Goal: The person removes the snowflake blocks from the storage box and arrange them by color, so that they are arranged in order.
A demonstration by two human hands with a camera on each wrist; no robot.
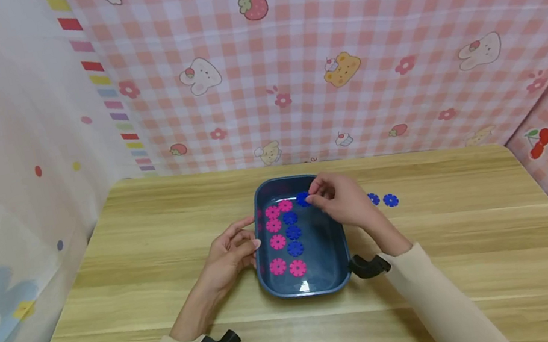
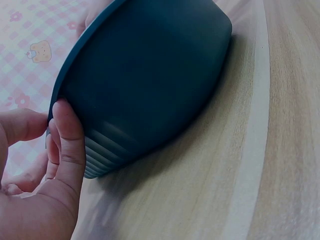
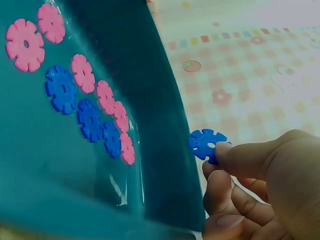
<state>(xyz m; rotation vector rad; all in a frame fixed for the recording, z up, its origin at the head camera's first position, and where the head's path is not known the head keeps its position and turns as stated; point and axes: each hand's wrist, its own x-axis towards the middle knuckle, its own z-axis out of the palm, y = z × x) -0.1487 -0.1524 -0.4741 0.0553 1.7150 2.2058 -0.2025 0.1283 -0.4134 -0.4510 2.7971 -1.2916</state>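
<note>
Currently, taking the dark blue tray (image 1: 327,268) on the surface (image 1: 191,198) as the dial, the left hand (image 1: 228,255) grips its rim at nine o'clock, while the right hand (image 1: 341,199) pinches a blue disc (image 1: 302,199) between twelve and one. Inside lie six pink discs (image 1: 278,242), four between nine and twelve, two between six and eight, plus three blue pieces (image 1: 293,232) near the dial's centre. Towards three o'clock, the right wrist partly hides one of two loose discs (image 1: 391,200). A patterned cloth (image 1: 289,70) rises beyond twelve; a black wrist mount (image 1: 370,266) sits around four.
</note>
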